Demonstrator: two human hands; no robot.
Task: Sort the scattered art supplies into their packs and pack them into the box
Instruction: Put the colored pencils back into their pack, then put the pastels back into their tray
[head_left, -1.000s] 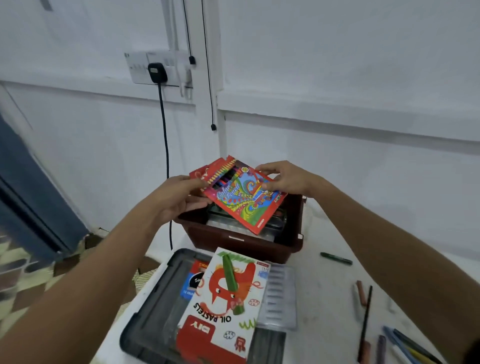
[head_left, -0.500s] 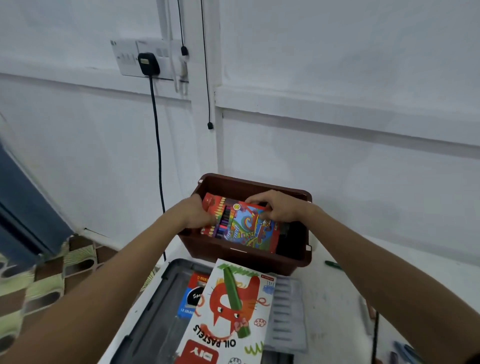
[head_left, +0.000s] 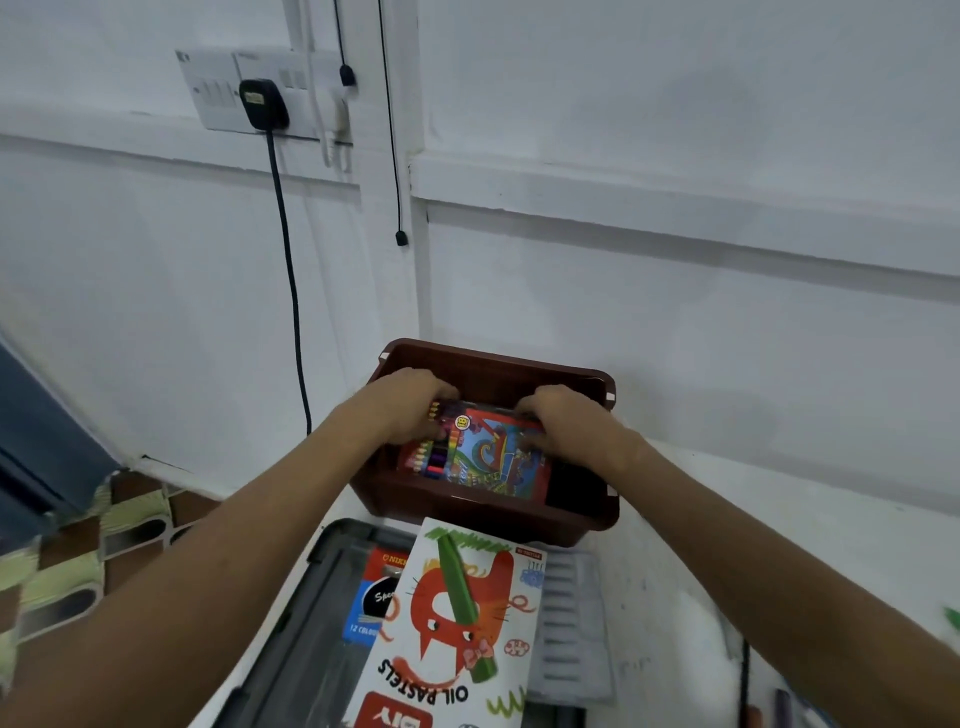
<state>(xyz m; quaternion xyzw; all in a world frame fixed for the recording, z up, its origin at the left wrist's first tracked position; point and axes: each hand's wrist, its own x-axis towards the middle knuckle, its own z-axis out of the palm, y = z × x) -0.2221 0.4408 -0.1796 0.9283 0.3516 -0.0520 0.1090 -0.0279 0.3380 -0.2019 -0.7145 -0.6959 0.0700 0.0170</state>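
One white table (head_left: 779, 545) fills the lower right. One grey lid (head_left: 291, 639) lies bottom centre with two packs on it — a white oil pastels box (head_left: 457, 639) overlapping a blue-and-red pack (head_left: 371, 597). One brown box (head_left: 493, 514) sits mid-frame against the wall; inside it, one colourful pencil pack (head_left: 493, 457), tilted. Two hands are in the box: left hand (head_left: 410, 402) curled on the pack's upper left corner, right hand (head_left: 561, 421) curled over its upper right edge — both gripping it. One black plug (head_left: 262, 104) upper left, cable hanging down.
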